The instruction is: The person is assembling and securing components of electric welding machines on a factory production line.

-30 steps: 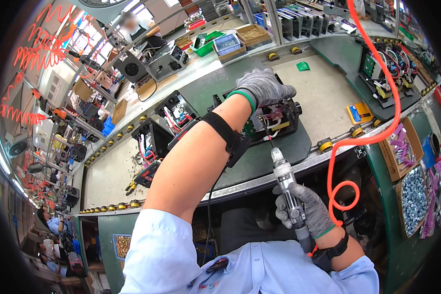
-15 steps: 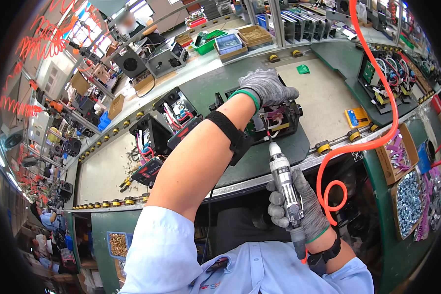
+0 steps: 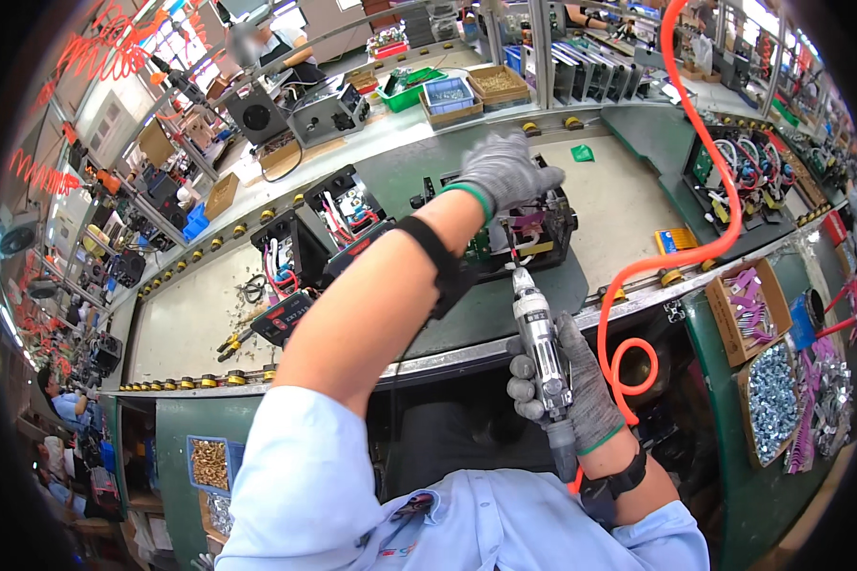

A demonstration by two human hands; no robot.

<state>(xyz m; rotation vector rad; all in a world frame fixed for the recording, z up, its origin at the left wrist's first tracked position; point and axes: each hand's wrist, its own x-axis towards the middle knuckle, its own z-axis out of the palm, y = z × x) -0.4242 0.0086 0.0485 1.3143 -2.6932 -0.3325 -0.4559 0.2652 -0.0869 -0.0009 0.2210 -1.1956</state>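
Note:
My right hand (image 3: 588, 385), in a grey glove, is wrapped round a silver air screwdriver (image 3: 543, 347) fed by an orange hose. Its bit points up into an open electronic unit (image 3: 543, 233) with a black frame, a green board and a purple part. Over the far side of that unit is my left hand (image 3: 505, 173), also gloved, its thumb out to the right. Its fingers are smeared by motion, and whatever they may hold cannot be made out. The unit sits on a dark green board (image 3: 448, 319) on the line.
Two units with wires (image 3: 290, 257) stand to the left, near pliers (image 3: 233, 343). Another wired unit (image 3: 747, 171) is at the right. The coiled orange hose (image 3: 633, 371) hangs beside my right hand. Boxes of purple parts (image 3: 747, 309) and screws (image 3: 771, 400) lie far right.
The whole view has shifted slightly. My left hand has moved a little to the left over the unit and is blurred. My right hand still grips the screwdriver, pointing into the unit.

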